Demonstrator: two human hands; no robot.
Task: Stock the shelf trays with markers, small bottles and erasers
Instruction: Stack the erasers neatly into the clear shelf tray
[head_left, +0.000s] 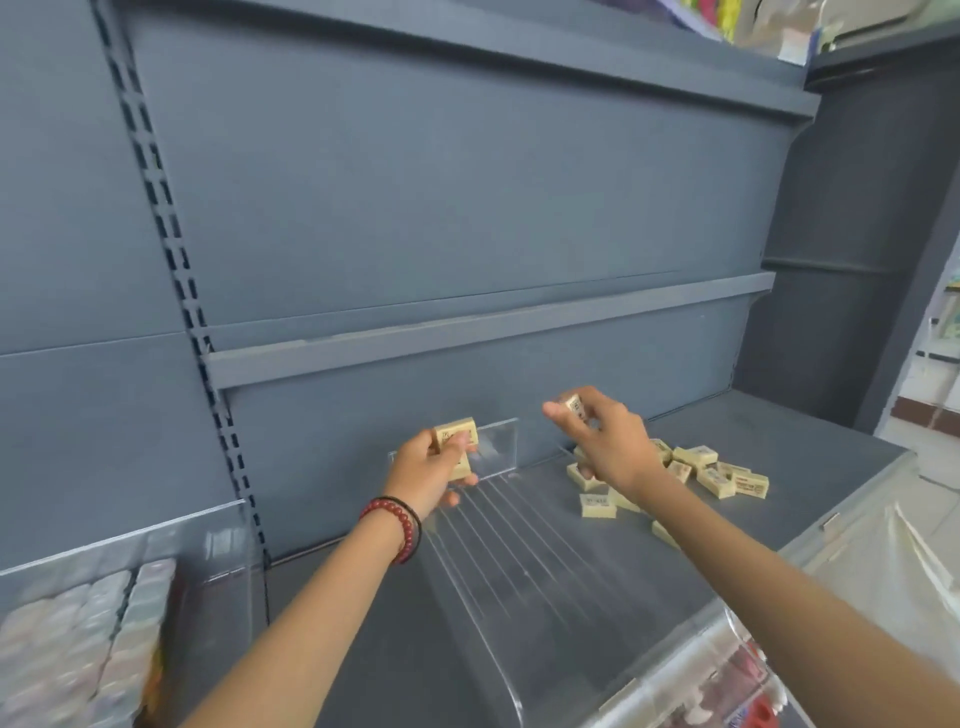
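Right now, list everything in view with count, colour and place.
shelf: one, grey, running across the lower half
clear tray: one, transparent and ridged, middle of the shelf
loose erasers: roughly a dozen, cream, scattered on the shelf right of the tray
held erasers: three visible, cream, two in the left hand, one in the right
pale packs: several rows, whitish and blurred, in another clear tray at lower left
plastic sheet: one, pale, lower right
bracelets: two, red and black, left wrist
left hand: grips erasers above the tray's back
right hand: pinches one eraser above the loose pile
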